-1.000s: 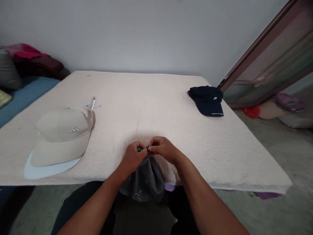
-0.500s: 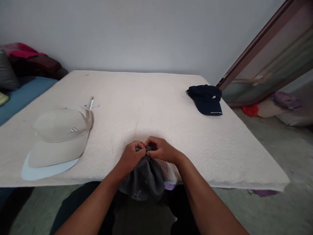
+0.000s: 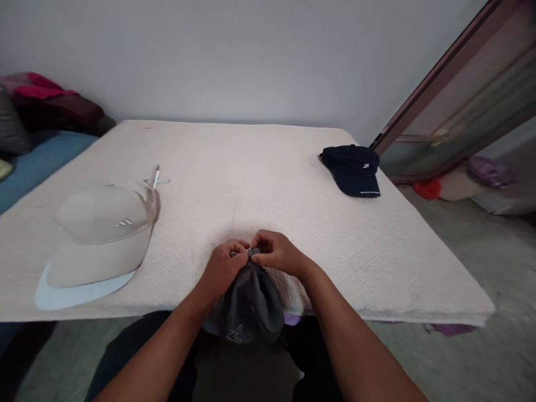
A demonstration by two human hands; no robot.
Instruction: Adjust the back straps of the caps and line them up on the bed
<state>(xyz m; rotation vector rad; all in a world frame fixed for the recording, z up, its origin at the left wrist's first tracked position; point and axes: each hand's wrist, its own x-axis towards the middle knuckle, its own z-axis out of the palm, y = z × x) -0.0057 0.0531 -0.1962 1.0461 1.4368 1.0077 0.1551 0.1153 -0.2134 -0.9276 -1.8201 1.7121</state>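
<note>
Our right hand (image 3: 280, 254) edged farther away; it and our left hand (image 3: 221, 268) pinch the grey cap (image 3: 253, 301), best kept taut.

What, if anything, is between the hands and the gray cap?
Nothing visible: the left hand and right hand both pinch the gray cap directly. The beige cap lies to the left, the navy cap to the right.
</note>
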